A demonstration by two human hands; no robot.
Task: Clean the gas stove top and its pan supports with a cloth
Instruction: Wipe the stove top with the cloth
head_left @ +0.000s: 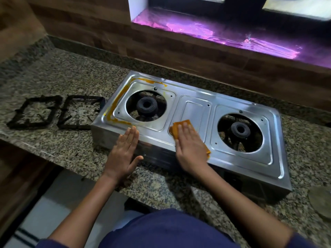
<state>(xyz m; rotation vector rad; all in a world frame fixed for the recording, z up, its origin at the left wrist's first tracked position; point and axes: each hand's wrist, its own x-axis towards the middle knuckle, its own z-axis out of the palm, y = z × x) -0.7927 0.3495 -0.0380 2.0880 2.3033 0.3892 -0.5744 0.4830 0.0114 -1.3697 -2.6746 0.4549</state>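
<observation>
Two hands are resting on the stove top (195,111), which is sitting on the granite counter (71,145) with both burners exposed. The right hand (188,145) is lying flat, fingers straight and together. It is pressing the orange cloth (176,127) against the steel panel between the left burner (146,105) and the right burner (240,129), near the front edge. The left hand (123,151) is also lying flat, fingers extended and thumb spread. It is holding nothing and is bracing on the front-left edge of the top.

The step in hand appears to be wiping the top surface. Yellow-orange residue (118,100) is running along the left and rear borders of the left burner recess, so the wipe is likely needing to travel leftward. For a good result, the operator should be keeping palm pressure even, turning the cloth to a fresh face as it is loading up, and working along the pressed grooves. The bracing hand is probably stopping the stove from sliding.

The pan supports (84,98) are lying on the counter just left of the stove, apart from both hands and not yet being wiped.
</observation>
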